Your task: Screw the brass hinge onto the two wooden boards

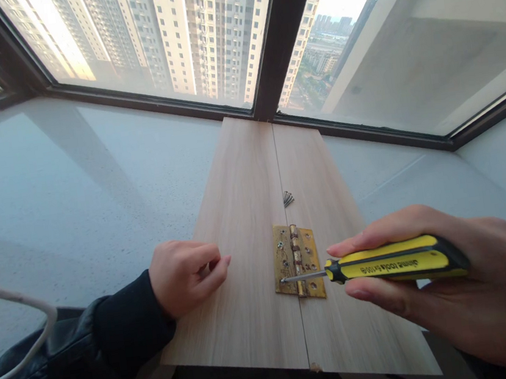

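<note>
My right hand (pixel 454 288) is closed round a yellow-and-black screwdriver (pixel 391 260), held almost level. Its metal tip touches the lower left leaf of a brass hinge (pixel 297 260). The hinge lies across the seam between two light wooden boards (pixel 239 228) laid side by side. My left hand (pixel 185 276) rests on the left board, fingers curled in a loose fist; whether anything is in it I cannot make out. A small bunch of loose screws (pixel 288 198) lies on the boards just beyond the hinge.
The boards sit on a pale speckled window ledge (pixel 72 187). Dark-framed windows (pixel 264 59) run along the far edge, with tall buildings outside. A white cable (pixel 27 303) curves in at the lower left above my dark sleeve (pixel 113 329).
</note>
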`<act>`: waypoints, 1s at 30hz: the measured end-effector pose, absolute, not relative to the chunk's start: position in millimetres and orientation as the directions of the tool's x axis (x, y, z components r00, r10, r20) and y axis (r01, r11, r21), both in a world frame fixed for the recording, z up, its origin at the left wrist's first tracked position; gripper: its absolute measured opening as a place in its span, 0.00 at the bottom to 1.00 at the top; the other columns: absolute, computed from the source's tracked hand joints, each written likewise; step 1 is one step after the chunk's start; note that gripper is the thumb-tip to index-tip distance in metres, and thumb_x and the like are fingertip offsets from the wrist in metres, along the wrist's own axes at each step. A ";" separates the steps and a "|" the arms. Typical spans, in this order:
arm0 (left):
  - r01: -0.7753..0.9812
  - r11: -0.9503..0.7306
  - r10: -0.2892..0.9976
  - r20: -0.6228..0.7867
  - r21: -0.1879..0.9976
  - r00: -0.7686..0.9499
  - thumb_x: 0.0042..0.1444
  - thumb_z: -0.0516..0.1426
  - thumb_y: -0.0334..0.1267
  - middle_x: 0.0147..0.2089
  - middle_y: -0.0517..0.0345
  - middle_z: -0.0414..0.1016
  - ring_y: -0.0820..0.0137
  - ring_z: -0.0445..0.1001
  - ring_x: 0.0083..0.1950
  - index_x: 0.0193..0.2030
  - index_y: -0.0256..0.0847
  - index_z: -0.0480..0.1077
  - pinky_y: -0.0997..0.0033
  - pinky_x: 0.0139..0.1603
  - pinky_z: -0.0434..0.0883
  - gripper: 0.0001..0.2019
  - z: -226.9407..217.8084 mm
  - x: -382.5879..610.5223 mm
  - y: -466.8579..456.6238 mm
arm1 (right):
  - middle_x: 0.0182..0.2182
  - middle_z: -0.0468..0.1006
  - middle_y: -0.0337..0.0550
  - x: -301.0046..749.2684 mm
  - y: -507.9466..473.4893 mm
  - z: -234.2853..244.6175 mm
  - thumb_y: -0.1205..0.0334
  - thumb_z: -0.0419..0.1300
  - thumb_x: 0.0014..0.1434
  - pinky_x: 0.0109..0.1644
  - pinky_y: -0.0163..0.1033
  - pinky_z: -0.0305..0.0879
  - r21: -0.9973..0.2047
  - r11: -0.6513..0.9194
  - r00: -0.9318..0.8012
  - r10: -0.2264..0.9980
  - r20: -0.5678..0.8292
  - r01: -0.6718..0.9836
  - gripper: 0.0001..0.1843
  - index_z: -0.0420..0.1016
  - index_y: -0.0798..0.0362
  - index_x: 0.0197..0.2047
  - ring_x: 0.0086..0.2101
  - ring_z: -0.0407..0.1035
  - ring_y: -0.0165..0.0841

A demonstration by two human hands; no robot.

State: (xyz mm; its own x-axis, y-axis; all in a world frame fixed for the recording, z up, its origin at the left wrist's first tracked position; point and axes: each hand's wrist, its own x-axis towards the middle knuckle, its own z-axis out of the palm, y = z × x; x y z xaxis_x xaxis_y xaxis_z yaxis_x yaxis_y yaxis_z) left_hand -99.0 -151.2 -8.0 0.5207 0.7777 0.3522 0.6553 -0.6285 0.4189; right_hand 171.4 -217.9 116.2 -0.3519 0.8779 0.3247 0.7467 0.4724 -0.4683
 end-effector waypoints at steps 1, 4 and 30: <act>0.655 -0.628 0.778 0.351 0.420 0.520 0.56 0.52 0.41 0.16 0.66 0.55 0.79 0.53 0.18 0.17 0.37 0.62 0.74 0.23 0.52 0.18 -7.9 -99.0 -151.1 | 0.33 0.72 0.33 170.2 -218.1 114.6 0.46 0.63 0.65 0.29 0.24 0.69 -0.478 0.475 -0.342 0.876 0.340 0.739 0.15 0.70 0.48 0.42 0.25 0.68 0.27; 0.649 -0.628 0.778 0.353 0.430 0.520 0.56 0.52 0.40 0.16 0.66 0.55 0.79 0.52 0.19 0.17 0.37 0.61 0.74 0.23 0.51 0.18 -7.7 -98.9 -150.9 | 0.44 0.69 0.40 176.4 -222.4 113.3 0.50 0.61 0.67 0.43 0.27 0.70 -0.599 0.470 -0.392 0.880 0.267 0.648 0.14 0.68 0.48 0.50 0.41 0.68 0.34; 0.620 -0.642 0.766 0.351 0.450 0.539 0.56 0.52 0.39 0.16 0.66 0.55 0.80 0.50 0.19 0.17 0.36 0.60 0.74 0.23 0.50 0.18 -7.5 -99.0 -150.0 | 0.43 0.68 0.46 170.0 -223.4 87.5 0.70 0.58 0.66 0.47 0.39 0.72 -0.832 0.464 -0.333 0.870 0.364 0.305 0.10 0.67 0.51 0.50 0.41 0.68 0.40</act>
State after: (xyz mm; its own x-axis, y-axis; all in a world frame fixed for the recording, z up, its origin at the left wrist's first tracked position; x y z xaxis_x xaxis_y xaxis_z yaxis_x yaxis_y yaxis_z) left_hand -99.0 -150.0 -7.5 0.5386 0.7662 0.3506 0.6204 -0.6422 0.4502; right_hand 170.0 -223.4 87.5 -0.3326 0.8702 0.3636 0.3052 0.4641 -0.8315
